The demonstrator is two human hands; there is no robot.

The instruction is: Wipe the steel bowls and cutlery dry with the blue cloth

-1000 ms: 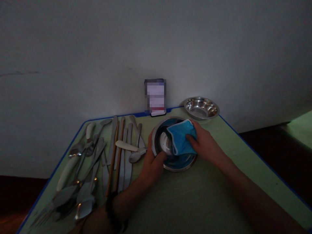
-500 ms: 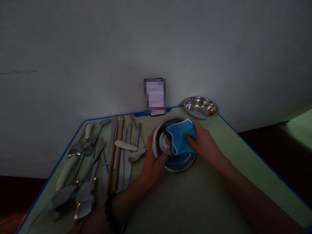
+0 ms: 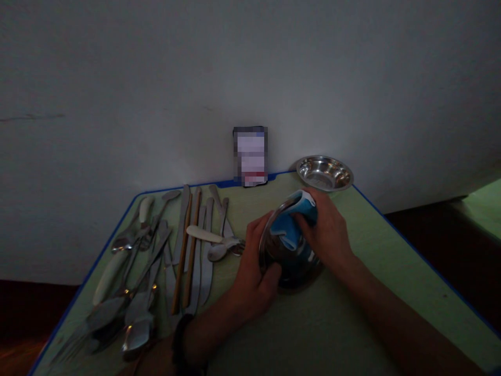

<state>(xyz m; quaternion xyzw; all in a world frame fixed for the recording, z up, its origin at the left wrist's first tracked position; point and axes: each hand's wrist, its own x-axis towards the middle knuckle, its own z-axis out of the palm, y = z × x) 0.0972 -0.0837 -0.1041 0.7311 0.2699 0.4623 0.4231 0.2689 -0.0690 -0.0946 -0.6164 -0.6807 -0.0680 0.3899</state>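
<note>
Pale green tabletop (image 3: 313, 334), edged in blue, meets a grey wall (image 3: 156, 78) beyond the fingers. Between both hands sits a tilted steel bowl (image 3: 295, 274): the left hand (image 3: 256, 277) grips its left side, thumb at the near rim, while the right hand (image 3: 329, 224) pinches a blue cloth (image 3: 284, 227) folded over the far rim. Left of the left fingers lie a white-handled fork (image 3: 205, 234) and wooden chopsticks (image 3: 191, 250); past the right fingers, a shallow dish (image 3: 324, 177).

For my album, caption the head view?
Left hand holds a tilted bowl, right hand a cloth against it, cutlery alongside.
</note>
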